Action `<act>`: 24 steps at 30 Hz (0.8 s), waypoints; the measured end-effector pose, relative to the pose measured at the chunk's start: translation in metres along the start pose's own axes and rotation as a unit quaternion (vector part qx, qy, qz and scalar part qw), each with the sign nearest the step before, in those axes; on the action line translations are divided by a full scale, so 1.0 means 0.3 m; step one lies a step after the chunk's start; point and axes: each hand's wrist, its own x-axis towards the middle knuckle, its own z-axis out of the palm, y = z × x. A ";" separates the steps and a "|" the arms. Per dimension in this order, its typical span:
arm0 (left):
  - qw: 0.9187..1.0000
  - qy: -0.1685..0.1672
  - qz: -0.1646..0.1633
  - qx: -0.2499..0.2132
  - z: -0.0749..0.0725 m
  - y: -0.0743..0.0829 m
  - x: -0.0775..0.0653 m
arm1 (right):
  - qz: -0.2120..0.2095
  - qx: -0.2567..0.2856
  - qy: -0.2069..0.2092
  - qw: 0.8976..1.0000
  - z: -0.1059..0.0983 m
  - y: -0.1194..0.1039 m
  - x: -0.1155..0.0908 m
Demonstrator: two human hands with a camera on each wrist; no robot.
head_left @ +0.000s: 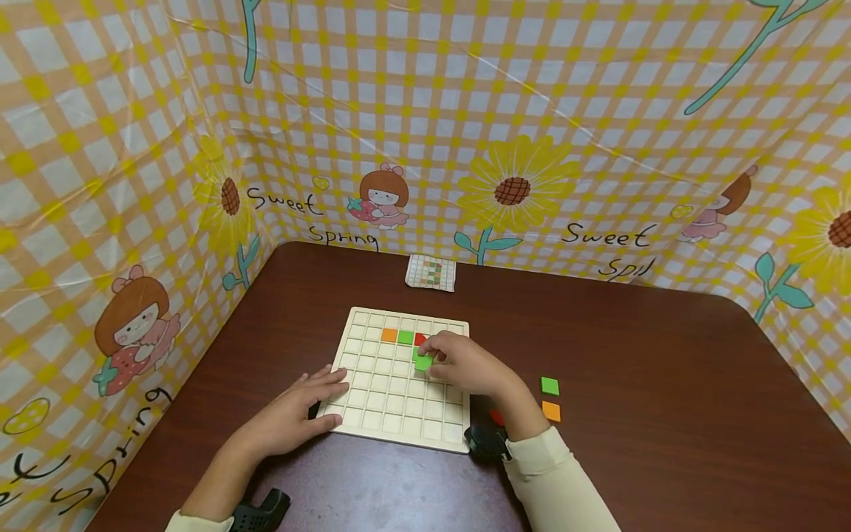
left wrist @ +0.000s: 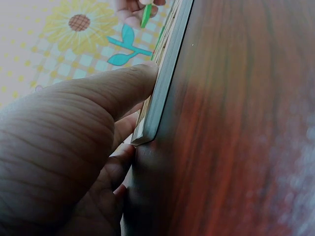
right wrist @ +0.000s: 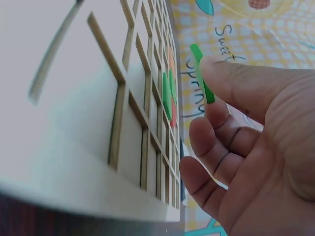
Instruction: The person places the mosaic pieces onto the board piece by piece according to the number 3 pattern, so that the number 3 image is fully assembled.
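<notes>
A pale wooden grid board lies on the table, with an orange tile, a green tile and a red tile side by side in one of its upper rows. Just below the red one, another green tile sits in the grid. Over the board, my right hand pinches a green square tile between thumb and fingers, tilted and raised off the grid in the right wrist view. My left hand rests on the board's left edge, fingers extended and thumb on the rim.
Right of the board lie a loose green tile and an orange tile; a red tile is partly hidden by the right wrist. A small card with a coloured grid pattern lies behind the board. A checked cloth encloses the table.
</notes>
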 end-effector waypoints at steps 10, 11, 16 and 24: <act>1.000 0.000 -0.003 0.007 -0.002 -0.005 0.001 | -0.025 -0.064 -0.013 0.998 0.041 -0.024 0.058; 1.000 0.001 -0.002 0.007 -0.001 -0.006 0.001 | -0.026 -0.068 -0.014 0.997 0.046 -0.025 0.063; 1.000 0.001 0.001 0.007 0.000 -0.006 0.001 | -0.019 -0.083 -0.020 0.996 0.066 -0.034 0.087; 1.000 0.000 -0.001 0.005 -0.003 -0.002 0.001 | -0.021 -0.094 -0.019 0.995 0.082 -0.062 0.103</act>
